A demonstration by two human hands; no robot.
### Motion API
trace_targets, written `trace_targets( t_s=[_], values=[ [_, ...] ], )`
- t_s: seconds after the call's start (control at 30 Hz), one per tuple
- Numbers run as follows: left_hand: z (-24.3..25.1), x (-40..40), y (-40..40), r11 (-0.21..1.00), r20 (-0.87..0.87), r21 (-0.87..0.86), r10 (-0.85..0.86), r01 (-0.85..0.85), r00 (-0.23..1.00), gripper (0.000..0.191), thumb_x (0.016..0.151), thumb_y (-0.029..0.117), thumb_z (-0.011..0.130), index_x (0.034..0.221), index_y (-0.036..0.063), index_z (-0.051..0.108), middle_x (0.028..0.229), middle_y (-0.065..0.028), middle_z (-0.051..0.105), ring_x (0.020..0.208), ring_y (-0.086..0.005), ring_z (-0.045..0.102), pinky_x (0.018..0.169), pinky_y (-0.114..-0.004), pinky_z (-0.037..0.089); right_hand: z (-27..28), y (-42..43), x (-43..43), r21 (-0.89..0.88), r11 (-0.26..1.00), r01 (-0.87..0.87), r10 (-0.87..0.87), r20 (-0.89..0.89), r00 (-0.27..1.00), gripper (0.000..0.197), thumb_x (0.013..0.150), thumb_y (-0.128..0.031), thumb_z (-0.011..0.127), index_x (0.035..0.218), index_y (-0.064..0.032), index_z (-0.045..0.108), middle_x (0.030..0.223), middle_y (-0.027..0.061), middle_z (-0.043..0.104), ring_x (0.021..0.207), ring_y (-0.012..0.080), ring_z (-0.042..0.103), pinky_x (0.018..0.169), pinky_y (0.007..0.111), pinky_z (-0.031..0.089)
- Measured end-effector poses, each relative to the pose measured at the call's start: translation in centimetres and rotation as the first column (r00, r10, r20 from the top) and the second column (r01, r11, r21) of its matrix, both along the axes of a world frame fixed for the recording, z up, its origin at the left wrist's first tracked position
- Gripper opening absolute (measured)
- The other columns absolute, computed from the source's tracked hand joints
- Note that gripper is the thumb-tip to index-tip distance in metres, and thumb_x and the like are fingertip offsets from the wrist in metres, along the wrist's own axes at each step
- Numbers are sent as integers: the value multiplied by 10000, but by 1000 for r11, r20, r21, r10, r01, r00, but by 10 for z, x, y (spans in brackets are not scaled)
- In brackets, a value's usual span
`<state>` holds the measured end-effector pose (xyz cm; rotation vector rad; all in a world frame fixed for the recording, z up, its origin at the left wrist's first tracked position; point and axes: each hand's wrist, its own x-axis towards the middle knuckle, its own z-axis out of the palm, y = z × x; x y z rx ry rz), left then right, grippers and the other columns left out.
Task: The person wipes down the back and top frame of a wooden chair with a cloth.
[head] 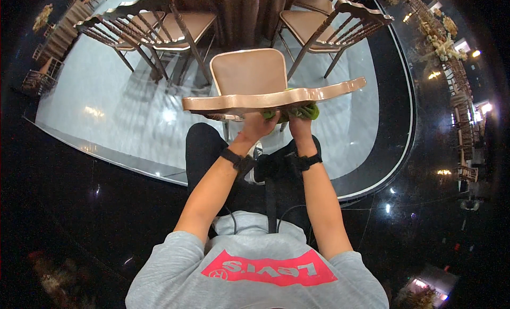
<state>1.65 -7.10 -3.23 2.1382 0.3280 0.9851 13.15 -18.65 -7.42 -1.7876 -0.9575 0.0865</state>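
Right in front of me stands a chair with a padded beige seat [249, 72] and a wavy, glossy top rail [275, 99]. Below the rail, a green cloth [305, 111] is bunched against the chair's back. My left hand [259, 125] is at the cloth's left side, its fingers partly hidden under the rail. My right hand [299, 123] grips the cloth just to the right, close beside the other hand. Most of the chair's back is hidden beneath the rail.
Chairs with turned spindles stand at the upper left [185, 28] and upper right [308, 28], around a table with a dark brown cloth [239, 18]. The pale platform's curved edge [402, 165] runs around me, with glossy black floor [99, 213] beyond.
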Motion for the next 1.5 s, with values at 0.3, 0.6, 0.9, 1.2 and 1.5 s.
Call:
trace_targets(
  t_s=[0.3, 0.6, 0.9, 1.2, 1.5],
  values=[
    [-31, 14, 5, 996, 53, -28, -82, 83, 995, 142, 851, 204, 604, 881, 65, 613, 822, -115, 562, 775, -319, 565, 702, -414, 454, -15, 23, -12, 214, 975, 59, -14, -205, 979, 243, 861, -114, 638, 1093, -46, 614, 1055, 118, 635, 995, 295, 596, 886, 420, 471],
    [-41, 22, 7, 962, 82, -265, -40, 61, 996, 275, 876, 215, 609, 689, 67, 473, 653, -59, 475, 514, -179, 457, 486, -320, 377, -50, 28, -11, 126, 992, 12, 28, -313, 949, 273, 822, -199, 737, 1018, -61, 606, 970, 78, 620, 897, 214, 600, 791, 372, 502],
    [-70, 29, 11, 892, -27, -451, -42, 25, 999, 315, 863, 193, 656, 686, 68, 428, 609, -30, 442, 553, -94, 422, 498, -276, 363, -2, 16, -23, -297, 945, -140, 15, -389, 921, 360, 955, -339, 603, 1203, -79, 591, 1174, 120, 585, 1080, 274, 552, 937, 409, 441],
    [-77, 34, 16, 885, -88, -465, -67, 18, 994, 287, 872, 191, 644, 699, 64, 453, 628, -70, 478, 571, -156, 473, 526, -304, 393, -88, 1, -12, -194, 954, -230, 102, -511, 853, 385, 968, -314, 548, 1292, -108, 525, 1257, 98, 564, 1180, 268, 526, 973, 420, 433],
    [-78, 26, 12, 944, -246, -327, -37, -47, 969, 262, 881, 188, 632, 712, 60, 479, 647, -110, 514, 590, -218, 525, 554, -333, 422, -129, 17, 10, -578, 814, -58, 126, 77, 989, 351, 934, -270, 567, 1216, -60, 565, 1213, 138, 590, 1132, 287, 553, 946, 428, 444]
  ],
)
